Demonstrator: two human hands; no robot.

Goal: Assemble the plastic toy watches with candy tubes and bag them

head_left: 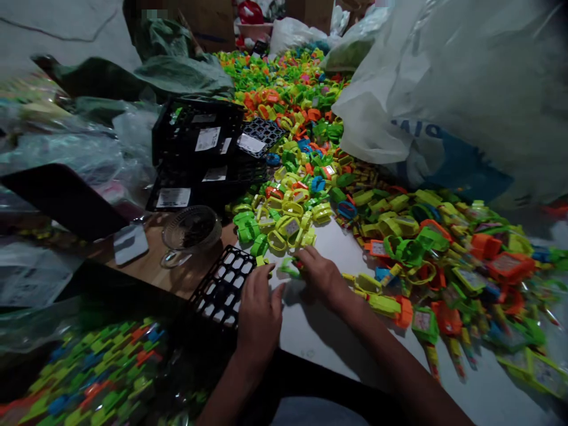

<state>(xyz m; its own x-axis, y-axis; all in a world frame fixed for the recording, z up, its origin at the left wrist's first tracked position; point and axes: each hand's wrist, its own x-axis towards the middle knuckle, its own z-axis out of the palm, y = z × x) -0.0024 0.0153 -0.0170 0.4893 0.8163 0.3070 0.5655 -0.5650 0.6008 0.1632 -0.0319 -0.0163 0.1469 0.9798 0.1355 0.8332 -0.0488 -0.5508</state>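
My right hand [322, 273] is closed at the fingertips on a small green toy watch [289, 266], just above the white tabletop [297, 331]. Part of that piece is hidden by the fingers. Beside it, my left hand [260, 305] has its thumb apart from its fingers. A yellow-green plastic piece [261, 260] shows just past the left fingertips; whether they touch it is unclear. At the left hand's outer side lies a black grid tray [217, 293] with open cells. Beyond both hands spreads a pile of bright toy watches [288, 222], mostly yellow and green.
More watches with candy-like tubes [448, 322] lie to the right, below a large white plastic bag [465, 100]. Black trays with labels [195, 148] stand at back left. A glass bowl [190, 231] with dark contents is near them. Lower left, a bag holds more coloured pieces [97, 373].
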